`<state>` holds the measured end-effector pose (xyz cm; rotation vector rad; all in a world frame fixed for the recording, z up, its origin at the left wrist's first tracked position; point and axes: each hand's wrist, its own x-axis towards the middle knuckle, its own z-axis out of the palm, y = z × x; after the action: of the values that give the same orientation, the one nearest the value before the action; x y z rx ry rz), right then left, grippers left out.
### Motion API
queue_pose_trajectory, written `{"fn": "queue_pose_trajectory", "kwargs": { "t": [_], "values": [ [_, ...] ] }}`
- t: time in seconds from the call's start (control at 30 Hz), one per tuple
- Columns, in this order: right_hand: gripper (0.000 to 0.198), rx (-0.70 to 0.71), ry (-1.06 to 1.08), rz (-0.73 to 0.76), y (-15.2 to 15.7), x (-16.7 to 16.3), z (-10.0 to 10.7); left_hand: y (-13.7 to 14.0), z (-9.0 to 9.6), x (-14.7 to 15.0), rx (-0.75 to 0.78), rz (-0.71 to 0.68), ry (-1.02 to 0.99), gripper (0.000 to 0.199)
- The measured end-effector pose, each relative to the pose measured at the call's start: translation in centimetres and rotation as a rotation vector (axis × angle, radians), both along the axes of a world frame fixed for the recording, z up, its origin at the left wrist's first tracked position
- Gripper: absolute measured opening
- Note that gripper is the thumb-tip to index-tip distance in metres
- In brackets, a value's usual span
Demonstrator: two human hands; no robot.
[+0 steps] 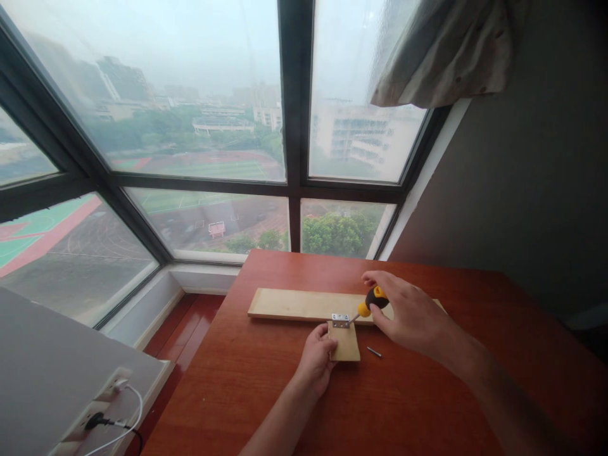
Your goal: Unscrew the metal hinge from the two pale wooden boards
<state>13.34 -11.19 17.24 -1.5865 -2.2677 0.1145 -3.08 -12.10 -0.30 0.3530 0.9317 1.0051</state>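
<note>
Metal bracket (340, 320): perforated, seated along the far edge of the small wooden board (346, 345), its long axis running left to right. Screwdriver (364, 308): tip at the bracket's right end, pointing left and near; its long axis rises from there toward far right, handle end uppermost. Small wooden board: located over the near-middle part of the table (228, 392), its sides running near to far, bracket end far. Whether its underside is in contact with the table cannot be determined.

Step in hand, as judged: turning a fastener at the bracket's right end. The fastener itself is too small to confirm. In this inspector's opinion, the next move calls for keeping the tip seated and in line with the hole, turning under light downward pressure, while the board is kept from twisting.

Left hand (317, 358): closed on the small board's left edge, thumb on the upper face, other fingers largely hidden. Right hand (411, 310): fingers drawn narrow around the black-and-yellow handle, thumb on the near side, forefinger above; firmness of grip cannot be told.

Surroundings: a thin metal rod (374, 352) lies on the table just right of the small board, slanting from far left to near right. A long wooden board (294, 305) lies beyond, long axis left to right, passing behind the right hand. A dark window frame (295, 189) stands past the table's far edge
</note>
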Motion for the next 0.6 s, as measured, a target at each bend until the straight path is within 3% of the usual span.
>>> {"fn": "queue_pose_trajectory", "kwargs": {
  "t": [0.17, 0.43, 0.6],
  "values": [
    [0.032, -0.014, -0.056, -0.102, 0.40, -0.09, -0.20, -0.01, 0.18, -0.01, 0.008, -0.004, 0.005, 0.042],
    [0.040, -0.010, 0.022, -0.015, 0.43, 0.40, -0.20, 0.08, 0.00, -0.03, -0.007, -0.002, 0.005, 0.044],
    [0.032, 0.006, -0.019, -0.066, 0.62, 0.54, -0.36, 0.09, -0.12, -0.02, 0.005, -0.004, -0.003, 0.042]
  ]
}}
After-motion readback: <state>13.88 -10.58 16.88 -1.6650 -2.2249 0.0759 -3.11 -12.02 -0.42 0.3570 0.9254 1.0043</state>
